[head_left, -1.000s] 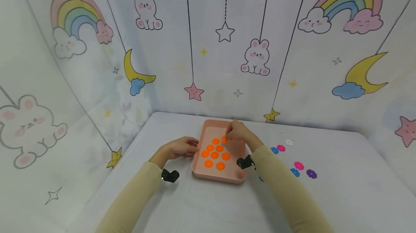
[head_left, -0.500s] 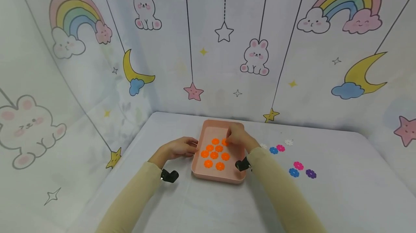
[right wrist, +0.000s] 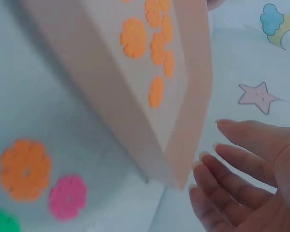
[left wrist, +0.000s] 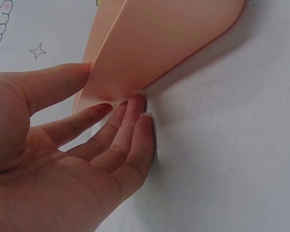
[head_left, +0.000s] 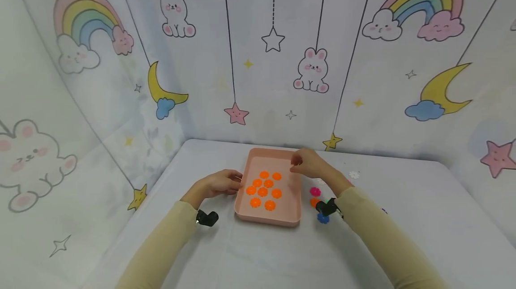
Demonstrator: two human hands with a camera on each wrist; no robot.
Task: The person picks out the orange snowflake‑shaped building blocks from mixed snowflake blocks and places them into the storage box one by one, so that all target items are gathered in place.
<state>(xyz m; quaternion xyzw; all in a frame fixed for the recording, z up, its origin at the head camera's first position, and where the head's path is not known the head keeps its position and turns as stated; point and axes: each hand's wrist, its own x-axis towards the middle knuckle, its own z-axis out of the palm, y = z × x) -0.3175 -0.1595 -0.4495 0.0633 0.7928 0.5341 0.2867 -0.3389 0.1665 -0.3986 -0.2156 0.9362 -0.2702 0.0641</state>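
Note:
A shallow pink tray lies on the white table, with several flat orange flower-shaped pieces grouped on its floor. At the tray's left side is my left hand; in the left wrist view its thumb tip meets the outer wall and its loosely bent fingers reach the bottom edge. My right hand hovers by the tray's far right corner. The right wrist view shows that right hand with fingers spread from the thumb and nothing between them.
Right of the tray, loose flower pieces lie on the table: a pink one, an orange one, a blue one and a white one. A green piece shows in the right wrist view. Behind hangs a patterned curtain.
My right hand has let go of an orange flower piece at the upper right of the group and moved right, toward the tray's edge. My left hand has stayed at the tray's side.

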